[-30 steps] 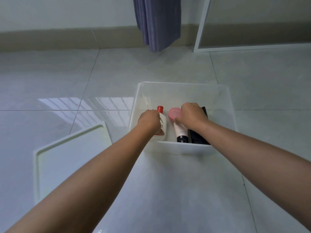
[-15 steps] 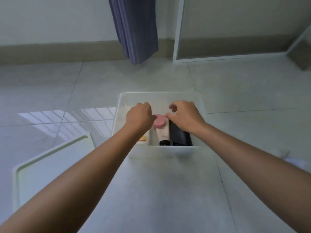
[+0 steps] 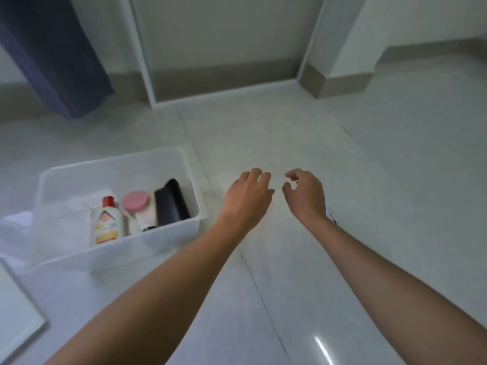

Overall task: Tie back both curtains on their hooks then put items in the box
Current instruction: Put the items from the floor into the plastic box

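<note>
A clear plastic box point(image 3: 66, 177) stands on the floor at the left. Inside it lie a white bottle with a red cap point(image 3: 106, 223), a tube with a pink cap point(image 3: 137, 206) and a black case point(image 3: 171, 201), side by side. My left hand point(image 3: 246, 198) hovers over bare floor just right of the box, fingers loosely curled, holding nothing. My right hand point(image 3: 305, 194) hangs beside it, also loosely curled and empty. A dark blue curtain point(image 3: 52, 56) hangs at the upper left.
The white box lid point(image 3: 15, 312) lies on the floor at the lower left edge. A white door frame point(image 3: 142, 48) and a wall corner point(image 3: 324, 83) stand at the back. Glossy floor tiles spread to the right.
Both hands have left the items in the box and moved right, out over the floor. The view has swung right, so the box now sits at the left.
</note>
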Demonstrator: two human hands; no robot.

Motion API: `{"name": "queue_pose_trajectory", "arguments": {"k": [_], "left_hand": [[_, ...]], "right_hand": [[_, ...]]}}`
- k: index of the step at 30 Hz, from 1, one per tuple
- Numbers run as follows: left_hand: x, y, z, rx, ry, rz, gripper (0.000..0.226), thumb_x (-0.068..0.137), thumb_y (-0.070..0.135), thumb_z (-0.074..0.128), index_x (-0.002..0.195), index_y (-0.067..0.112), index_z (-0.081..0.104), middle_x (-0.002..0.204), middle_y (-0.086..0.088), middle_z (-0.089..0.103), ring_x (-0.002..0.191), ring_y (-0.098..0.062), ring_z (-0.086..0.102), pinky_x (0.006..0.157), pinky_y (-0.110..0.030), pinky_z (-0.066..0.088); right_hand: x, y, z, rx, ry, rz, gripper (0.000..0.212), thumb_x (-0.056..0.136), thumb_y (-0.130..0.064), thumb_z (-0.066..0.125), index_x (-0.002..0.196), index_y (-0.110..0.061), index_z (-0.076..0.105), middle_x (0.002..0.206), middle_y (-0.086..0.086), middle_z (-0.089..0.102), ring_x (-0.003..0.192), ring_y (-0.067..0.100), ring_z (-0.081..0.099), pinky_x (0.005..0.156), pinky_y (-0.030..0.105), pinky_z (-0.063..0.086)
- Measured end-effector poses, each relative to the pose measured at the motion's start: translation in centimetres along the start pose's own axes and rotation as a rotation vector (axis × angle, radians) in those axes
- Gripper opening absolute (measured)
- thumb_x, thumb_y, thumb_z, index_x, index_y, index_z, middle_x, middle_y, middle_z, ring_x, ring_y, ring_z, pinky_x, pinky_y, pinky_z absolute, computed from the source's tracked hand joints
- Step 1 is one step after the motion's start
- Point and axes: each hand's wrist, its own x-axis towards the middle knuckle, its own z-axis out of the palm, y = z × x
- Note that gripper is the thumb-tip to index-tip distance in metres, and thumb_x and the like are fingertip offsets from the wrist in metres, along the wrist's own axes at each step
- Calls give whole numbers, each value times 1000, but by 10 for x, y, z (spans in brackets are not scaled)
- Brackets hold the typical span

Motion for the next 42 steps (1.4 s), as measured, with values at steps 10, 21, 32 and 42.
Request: {"name": "queue_pose_trajectory", "arguments": {"k": [10, 21, 32, 42], "left_hand": [[-13, 13, 56, 39, -146, -20, 41, 98, 34, 46, 131, 10, 43, 134, -8, 48, 118, -28, 49, 90, -36, 45], [-25, -23, -1, 51, 12, 127, 42, 93, 23, 57, 131, 6, 49, 136, -16, 50, 117, -36, 52, 92, -42, 46], [-74, -180, -105, 35, 438, -399, 45, 89, -2, 42, 132, 7, 51, 138, -11, 48, 125, -28, 47, 99, -39, 45], [-143, -251, -106, -52, 443, -748, 45, 94, -3, 34, 137, 5, 44, 139, -12, 46, 124, -28, 47, 98, -32, 38]], "right_hand": [[-5, 102, -8, -265, -225, 303, 61, 87, -40, 65, 137, -13, 42, 136, 15, 43, 125, 36, 42, 96, 42, 40], [9, 100, 20, -167, -168, 351, 35, 94, -26, 54, 114, 3, 61, 116, 26, 64, 111, 39, 59, 94, 41, 46], [10, -140, 38, 225, -170, -178, 40, 81, -23, 69, 119, -11, 62, 108, 6, 71, 98, 25, 65, 74, 21, 37], [-61, -240, 130, 82, -616, -356, 22, 81, -27, 69, 97, -12, 66, 80, 3, 69, 73, 20, 62, 58, 21, 43]]}}
